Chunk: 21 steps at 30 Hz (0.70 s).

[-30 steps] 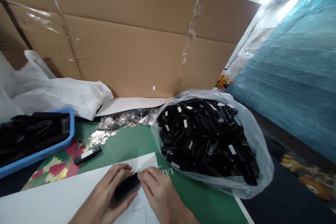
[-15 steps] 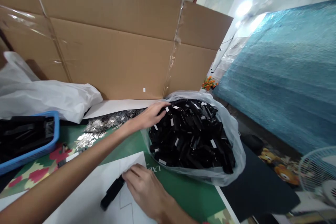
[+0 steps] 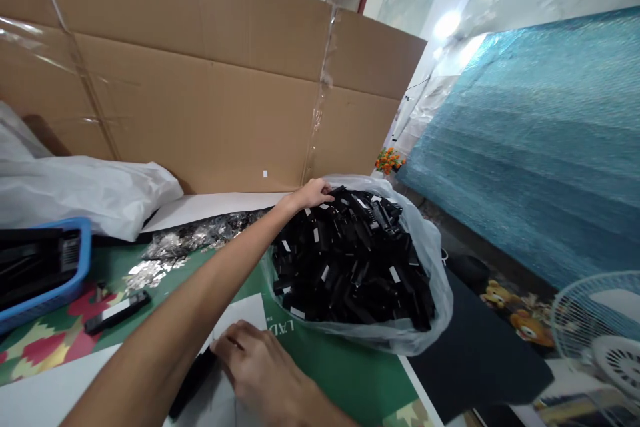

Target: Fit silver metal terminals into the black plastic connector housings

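Note:
My left hand reaches across to the far left rim of a clear plastic bag heaped with small black plastic parts. Its fingers rest on the top of the heap; whether they grip a part is hidden. My right hand sits low at the near edge, fingertips closed on the end of a long black part that lies on a white paper sheet. My left forearm crosses over that sheet.
A blue basket of black pieces stands at the left, a white plastic bag behind it. Shiny metal bits and a labelled black part lie on the green mat. A cardboard wall backs the table; a fan stands right.
My left hand let go of the black part and stretched out to the bag, then further to its far rim. My right hand stayed on the part. The view swung right.

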Each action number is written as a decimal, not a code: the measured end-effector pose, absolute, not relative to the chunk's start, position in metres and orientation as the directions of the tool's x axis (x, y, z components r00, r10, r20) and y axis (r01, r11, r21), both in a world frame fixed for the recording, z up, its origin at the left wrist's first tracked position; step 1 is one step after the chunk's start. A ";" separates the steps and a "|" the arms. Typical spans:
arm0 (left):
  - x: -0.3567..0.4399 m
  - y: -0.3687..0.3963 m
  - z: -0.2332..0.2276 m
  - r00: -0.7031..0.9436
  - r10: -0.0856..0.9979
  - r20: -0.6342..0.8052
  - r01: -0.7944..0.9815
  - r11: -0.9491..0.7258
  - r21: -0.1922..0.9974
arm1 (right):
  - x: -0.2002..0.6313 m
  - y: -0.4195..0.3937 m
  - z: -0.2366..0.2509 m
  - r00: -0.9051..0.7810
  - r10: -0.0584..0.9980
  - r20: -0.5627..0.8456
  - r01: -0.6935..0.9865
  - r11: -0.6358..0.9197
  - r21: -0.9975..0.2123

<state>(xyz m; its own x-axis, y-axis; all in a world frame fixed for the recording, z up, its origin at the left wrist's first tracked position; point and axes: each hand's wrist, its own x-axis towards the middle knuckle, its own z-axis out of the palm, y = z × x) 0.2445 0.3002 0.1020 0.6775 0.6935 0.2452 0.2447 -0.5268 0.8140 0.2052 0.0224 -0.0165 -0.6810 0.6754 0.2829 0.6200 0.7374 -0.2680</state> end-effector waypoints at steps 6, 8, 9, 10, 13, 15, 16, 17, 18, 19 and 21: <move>0.248 0.296 0.109 0.646 0.735 0.208 0.152 -0.391 0.908 | 0.205 0.022 -0.011 -0.701 0.646 0.302 0.605 0.763 -0.227; 0.247 0.294 0.109 0.652 0.734 0.190 0.112 -0.341 0.933 | 0.205 0.021 -0.007 -0.712 0.632 0.307 0.602 0.774 -0.197; 0.247 0.292 0.109 0.654 0.735 0.180 0.099 -0.319 0.943 | 0.205 0.021 -0.006 -0.717 0.624 0.311 0.599 0.780 -0.182; 0.247 0.291 0.107 0.654 0.737 0.170 0.090 -0.299 0.950 | 0.205 0.021 -0.005 -0.722 0.615 0.316 0.597 0.785 -0.166; 0.248 0.289 0.103 0.643 0.751 0.149 0.073 -0.253 0.965 | 0.204 0.021 -0.003 -0.738 0.588 0.331 0.586 0.802 -0.118; 0.248 0.289 0.101 0.639 0.756 0.142 0.062 -0.234 0.970 | 0.203 0.021 -0.003 -0.744 0.573 0.343 0.579 0.809 -0.096; 0.249 0.289 0.101 0.640 0.755 0.141 0.057 -0.229 0.972 | 0.203 0.021 -0.003 -0.744 0.571 0.347 0.578 0.810 -0.096; 0.249 0.289 0.101 0.643 0.753 0.140 0.055 -0.227 0.972 | 0.204 0.020 -0.003 -0.741 0.575 0.347 0.578 0.809 -0.105; 0.248 0.289 0.101 0.646 0.750 0.139 0.056 -0.229 0.972 | 0.204 0.020 -0.002 -0.735 0.584 0.345 0.583 0.804 -0.117; 0.247 0.289 0.101 0.649 0.748 0.141 0.060 -0.235 0.970 | 0.204 0.020 -0.002 -0.729 0.594 0.341 0.589 0.798 -0.132; 0.244 0.290 0.100 0.649 0.746 0.152 0.076 -0.262 0.962 | 0.205 0.019 -0.001 -0.721 0.608 0.332 0.594 0.789 -0.156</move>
<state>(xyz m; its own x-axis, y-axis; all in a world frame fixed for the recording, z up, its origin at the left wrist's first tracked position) 0.2440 0.2903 0.1001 0.6490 0.7455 0.1516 0.0759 -0.2617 0.9622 0.2049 0.0194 -0.0009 -0.7213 0.6081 0.3316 0.5936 0.7894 -0.1565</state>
